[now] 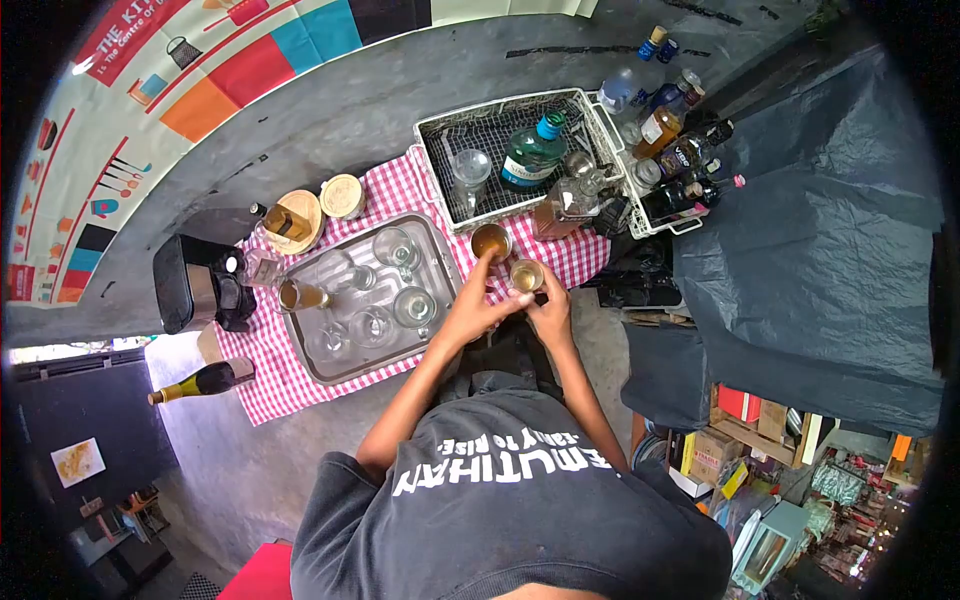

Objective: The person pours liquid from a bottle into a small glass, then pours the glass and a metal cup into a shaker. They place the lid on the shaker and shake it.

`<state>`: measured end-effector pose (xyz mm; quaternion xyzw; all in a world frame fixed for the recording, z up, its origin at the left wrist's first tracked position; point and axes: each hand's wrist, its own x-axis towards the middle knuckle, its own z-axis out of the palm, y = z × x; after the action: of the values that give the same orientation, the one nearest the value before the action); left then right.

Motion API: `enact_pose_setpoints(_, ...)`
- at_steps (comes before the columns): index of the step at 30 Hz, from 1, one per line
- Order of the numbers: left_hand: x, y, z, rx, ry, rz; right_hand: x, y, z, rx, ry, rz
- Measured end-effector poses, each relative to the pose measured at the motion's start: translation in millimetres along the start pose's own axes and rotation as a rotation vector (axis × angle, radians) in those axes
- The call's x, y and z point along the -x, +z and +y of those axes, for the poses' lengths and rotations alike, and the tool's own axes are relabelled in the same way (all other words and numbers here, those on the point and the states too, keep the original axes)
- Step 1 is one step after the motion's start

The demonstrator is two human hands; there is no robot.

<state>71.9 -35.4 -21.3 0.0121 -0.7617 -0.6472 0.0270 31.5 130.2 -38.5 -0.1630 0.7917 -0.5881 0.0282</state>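
Observation:
In my right hand (550, 312) is a small clear glass (526, 276) of pale yellow liquid, tipped toward the camera, with the fingers closed round its right side. My left hand (478, 306) is beside it, its thumb at the glass's lower edge. The index finger stretches up to the near rim of a round cup (491, 240) with amber liquid, which stands on the red-and-white checked cloth (584, 262). The other left fingers are partly hidden. Left of my hands lies a grey tray (330, 372) with several clear glasses and mugs.
A white wire basket (500, 219) behind holds a green bottle (533, 155) and an upturned glass (470, 172). Several liquor bottles (660, 128) crowd the right. A glass of brown liquid (302, 294) lies at the tray's left edge, and a dark wine bottle (212, 380) lies further left.

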Motion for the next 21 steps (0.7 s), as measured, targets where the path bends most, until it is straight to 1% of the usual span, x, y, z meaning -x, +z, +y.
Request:
enact_pose_setpoints(1, 1, -2, -3, -0.055, 0.034, 0.054, 0, -2, 2, -0.04, 0.024, 0.012)
enact_pose_setpoints(2, 2, 0, -5, 0.091, -0.061, 0.108, 0, -4, 4, -0.013, 0.047, 0.01)
enact_pose_setpoints(3, 2, -1, -9, 0.091, -0.062, 0.105, 0, -5, 3, -0.013, 0.049, 0.012)
enact_pose_setpoints(5, -1, -4, -28, 0.215, -0.116, 0.258, -2, -10, 4, 0.029, 0.033, 0.02)
enact_pose_setpoints(6, -4, -4, -32, 0.125, -0.078, 0.307, -4, -11, 6, 0.055, 0.047, 0.028)
enact_pose_setpoints(7, -7, -3, -35, 0.124, -0.079, 0.307, -3, -12, 8, 0.054, 0.048, 0.028)
enact_pose_setpoints(9, -14, -2, -40, -0.275, 0.027, 0.343, -4, -16, 9, 0.0, 0.062, 0.029)
enact_pose_setpoints(13, -39, 11, -59, -0.305, 0.019, 0.323, -3, -17, 12, -0.017, 0.086, 0.035)
enact_pose_setpoints(14, -43, 15, -63, -0.362, 0.057, 0.34, -2, -16, 14, -0.04, 0.093, 0.039)
enact_pose_setpoints(15, -45, 18, -69, -0.36, 0.056, 0.334, -1, -16, 15, -0.064, 0.099, 0.043)
enact_pose_setpoints(17, -50, 25, -79, -0.225, -0.016, 0.39, 1, -16, 16, -0.057, 0.138, 0.039)
enact_pose_setpoints(19, -52, 29, -78, -0.225, -0.013, 0.404, 1, -16, 14, -0.065, 0.127, 0.03)
enact_pose_setpoints(21, -50, 32, -82, -0.092, 0.004, 0.444, 2, -17, 13, -0.054, 0.129, 0.043)
